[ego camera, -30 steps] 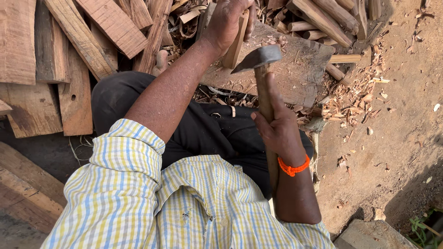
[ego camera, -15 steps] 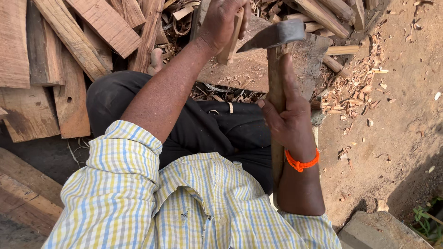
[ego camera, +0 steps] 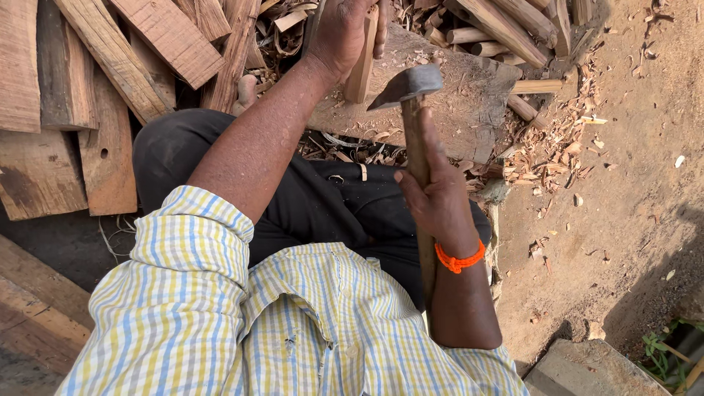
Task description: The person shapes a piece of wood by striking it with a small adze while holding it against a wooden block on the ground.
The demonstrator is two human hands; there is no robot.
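Nearest the camera, the right hand (ego camera: 438,196) was clenched around the wooden handle of the hatchet (ego camera: 411,110), its dark head hanging over the near edge of the chopping block (ego camera: 455,110); farther off, the left hand (ego camera: 345,29) was grasping the wood stick (ego camera: 361,62), propped upright on the block's far-left part. Shaping looked partly done, judging by the chips (ego camera: 550,147) strewn off the block's right edge and the 1 stick not yet finished. Versus 0.5 s earlier, the hatchet head had dropped lower and nearer the stick, while the left hand kept its hold.
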